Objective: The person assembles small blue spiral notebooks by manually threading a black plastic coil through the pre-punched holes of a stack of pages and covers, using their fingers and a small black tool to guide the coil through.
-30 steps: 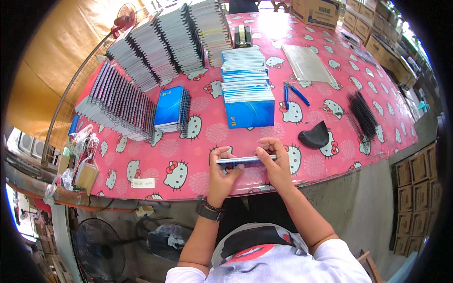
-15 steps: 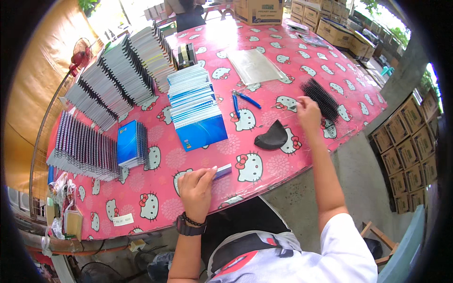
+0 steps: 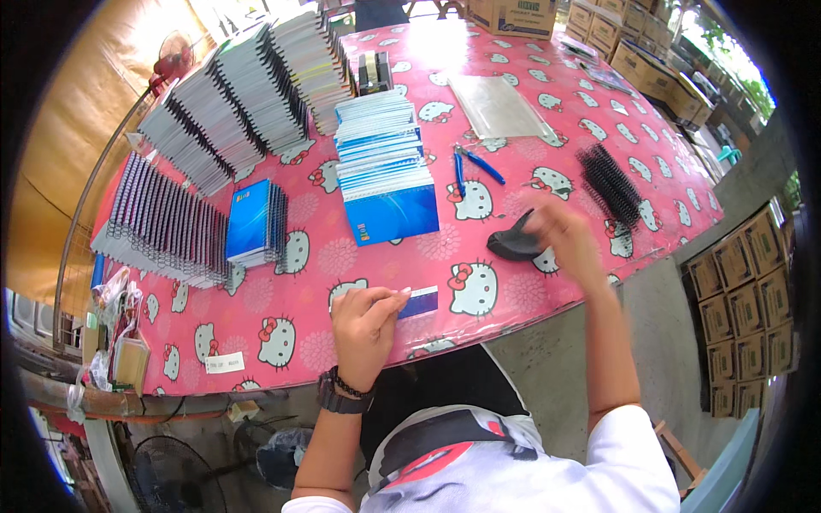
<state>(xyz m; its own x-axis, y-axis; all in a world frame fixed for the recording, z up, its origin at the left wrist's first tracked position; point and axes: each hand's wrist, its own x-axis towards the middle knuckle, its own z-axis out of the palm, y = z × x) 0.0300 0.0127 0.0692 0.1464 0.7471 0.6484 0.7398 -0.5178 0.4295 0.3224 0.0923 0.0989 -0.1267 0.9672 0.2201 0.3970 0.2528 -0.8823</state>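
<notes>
My left hand (image 3: 363,329) is closed on a small blue-and-white notebook (image 3: 421,302) at the table's near edge, its fingers pressed over the left end. My right hand (image 3: 564,239), slightly blurred, pinches the upper edge of a black half-round piece (image 3: 513,245), which looks folded there. Behind that piece lie blue-handled pliers (image 3: 475,167). To the right rests a bundle of black spiral binding coils (image 3: 609,186). A long row of blue-covered notebooks (image 3: 392,214) stands beyond my left hand.
Spiral-bound notebooks (image 3: 167,218) and taller stacks of bound pages (image 3: 256,90) fill the table's left side. A blue notebook pile (image 3: 250,222) sits beside them. Clear plastic sheets (image 3: 500,107) lie farther back. Cardboard boxes (image 3: 744,299) are stacked past the right edge.
My right hand has come back from beside the coils to the black half-round piece, whose edge now looks raised. My left hand stays on the small notebook. The view has shifted.
</notes>
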